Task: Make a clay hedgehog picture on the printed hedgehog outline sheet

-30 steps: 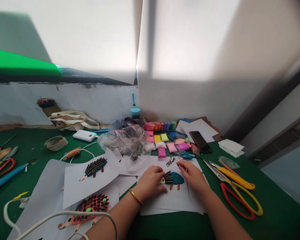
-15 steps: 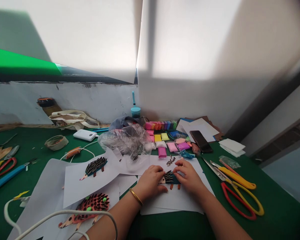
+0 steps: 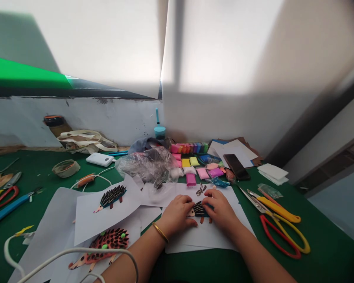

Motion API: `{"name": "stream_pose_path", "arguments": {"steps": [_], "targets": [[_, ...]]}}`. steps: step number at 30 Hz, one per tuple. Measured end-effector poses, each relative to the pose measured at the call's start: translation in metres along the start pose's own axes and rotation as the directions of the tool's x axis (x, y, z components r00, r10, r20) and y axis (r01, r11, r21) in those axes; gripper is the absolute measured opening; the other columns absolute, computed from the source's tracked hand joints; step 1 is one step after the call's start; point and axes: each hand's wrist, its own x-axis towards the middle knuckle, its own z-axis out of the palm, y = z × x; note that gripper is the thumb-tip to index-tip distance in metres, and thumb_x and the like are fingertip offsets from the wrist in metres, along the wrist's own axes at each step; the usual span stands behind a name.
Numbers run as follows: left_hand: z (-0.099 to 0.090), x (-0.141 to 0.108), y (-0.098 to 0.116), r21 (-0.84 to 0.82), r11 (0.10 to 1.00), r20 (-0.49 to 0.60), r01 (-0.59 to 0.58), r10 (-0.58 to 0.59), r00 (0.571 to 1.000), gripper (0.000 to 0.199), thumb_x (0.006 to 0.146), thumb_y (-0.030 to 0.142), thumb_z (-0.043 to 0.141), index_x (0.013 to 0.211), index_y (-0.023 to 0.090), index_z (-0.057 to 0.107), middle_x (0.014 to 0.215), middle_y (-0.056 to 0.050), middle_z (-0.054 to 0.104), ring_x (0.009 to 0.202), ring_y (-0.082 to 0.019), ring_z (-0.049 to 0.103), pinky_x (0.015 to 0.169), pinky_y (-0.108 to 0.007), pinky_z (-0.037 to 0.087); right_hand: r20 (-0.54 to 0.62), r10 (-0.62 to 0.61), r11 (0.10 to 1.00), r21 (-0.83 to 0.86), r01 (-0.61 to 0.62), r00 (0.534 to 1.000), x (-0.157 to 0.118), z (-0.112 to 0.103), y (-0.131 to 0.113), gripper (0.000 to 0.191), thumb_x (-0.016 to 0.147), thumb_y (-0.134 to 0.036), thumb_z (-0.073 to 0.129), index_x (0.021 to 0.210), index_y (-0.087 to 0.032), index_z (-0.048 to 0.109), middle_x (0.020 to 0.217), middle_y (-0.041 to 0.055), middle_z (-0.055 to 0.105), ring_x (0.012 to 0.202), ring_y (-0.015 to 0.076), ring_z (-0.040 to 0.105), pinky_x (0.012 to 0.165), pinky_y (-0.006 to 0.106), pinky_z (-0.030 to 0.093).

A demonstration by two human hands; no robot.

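A clay hedgehog picture (image 3: 199, 209) with a pink face, teal body, brown legs and dark striped seeds for spines lies on white paper (image 3: 191, 237). My left hand (image 3: 179, 212), with a gold bangle at the wrist, rests by its face, thumb below and fingers above, spread apart. At the back of the body, my right hand (image 3: 221, 206) has thumb and forefinger close together against the spines; whatever they pinch is hidden. Just beyond my hands lies a small pile of striped seeds (image 3: 199, 191).
Finished hedgehog pictures, one teal (image 3: 113, 196) and one red (image 3: 109, 245), lie at left under a white cable (image 3: 85, 250). Clay packets (image 3: 190, 179), a plastic bag (image 3: 147, 165) and a phone (image 3: 236, 166) lie behind. Scissors (image 3: 280, 236) and a yellow cutter (image 3: 279, 209) lie right.
My right hand has shifted slightly left over the hedgehog's back, covering more of its teal body. My left hand stays in place.
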Motion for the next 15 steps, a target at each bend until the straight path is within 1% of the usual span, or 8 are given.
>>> {"name": "stream_pose_path", "arguments": {"steps": [7, 12, 15], "targets": [[0.0028, 0.0002, -0.0017, 0.015, 1.0, -0.014, -0.012, 0.012, 1.0, 0.06, 0.063, 0.045, 0.088, 0.113, 0.021, 0.066, 0.12, -0.008, 0.06, 0.11, -0.029, 0.053, 0.098, -0.041, 0.045, 0.006, -0.034, 0.996, -0.077, 0.035, 0.999, 0.0014, -0.0017, -0.0055, 0.016, 0.084, -0.012, 0.058, 0.08, -0.023, 0.069, 0.102, 0.0055, 0.062, 0.098, 0.0225, 0.054, 0.094, 0.041, 0.042], [0.0014, 0.0005, -0.0008, 0.013, 1.0, -0.014, -0.006, 0.006, 1.0, 0.059, 0.064, 0.046, 0.087, 0.114, 0.022, 0.066, 0.12, -0.008, 0.06, 0.11, -0.029, 0.053, 0.098, -0.041, 0.045, -0.008, -0.048, 0.995, -0.093, 0.047, 0.999, 0.0018, -0.0015, -0.008, 0.018, 0.084, -0.011, 0.057, 0.078, -0.023, 0.069, 0.098, 0.0048, 0.062, 0.094, 0.0214, 0.054, 0.088, 0.037, 0.042], [0.0002, 0.0001, 0.0002, 0.008, 1.0, -0.009, -0.001, 0.001, 1.0, 0.059, 0.065, 0.045, 0.087, 0.114, 0.022, 0.066, 0.121, -0.008, 0.06, 0.111, -0.03, 0.053, 0.098, -0.041, 0.045, -0.005, -0.033, 0.995, -0.096, 0.033, 0.999, 0.0018, -0.0019, -0.0096, 0.018, 0.084, -0.01, 0.057, 0.078, -0.023, 0.069, 0.097, 0.0044, 0.062, 0.094, 0.0214, 0.054, 0.087, 0.037, 0.041]]}}
